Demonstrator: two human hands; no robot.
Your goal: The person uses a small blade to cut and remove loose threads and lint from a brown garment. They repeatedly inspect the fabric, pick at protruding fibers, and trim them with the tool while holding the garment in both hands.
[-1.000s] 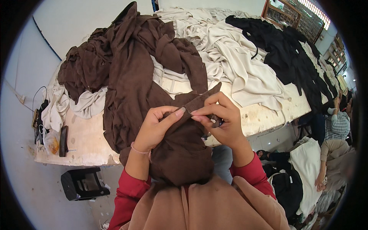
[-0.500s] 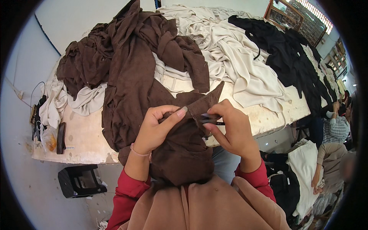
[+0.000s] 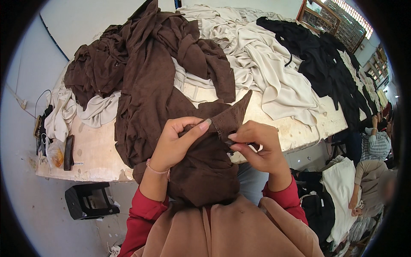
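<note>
A dark brown garment (image 3: 205, 171) lies bunched over my lap and runs up onto the table. My left hand (image 3: 182, 139) is closed on a fold of it, the thumb pressed on top along a stitched edge. A pointed flap of the same cloth (image 3: 235, 113) sticks up beyond the thumb. At the flap's lower edge, my right hand (image 3: 257, 145) is pinched closed, thumb and fingertips around a small dark tool (image 3: 231, 142) against the cloth. Most of that tool is hidden by the fingers, so its kind does not show.
Brown cloth (image 3: 98, 68) is heaped on the worktable (image 3: 96, 158), beside cream cloth (image 3: 274, 81) and black cloth (image 3: 317, 64). A dark flat bar (image 3: 68, 153) and a plastic bag (image 3: 55, 154) lie at the left. A black stool (image 3: 92, 201) stands below; people (image 3: 372, 182) sit at the right.
My right fingers have drawn together at the cloth edge, and the dark tool shows less between them. The left hand keeps its hold in nearly the same place.
</note>
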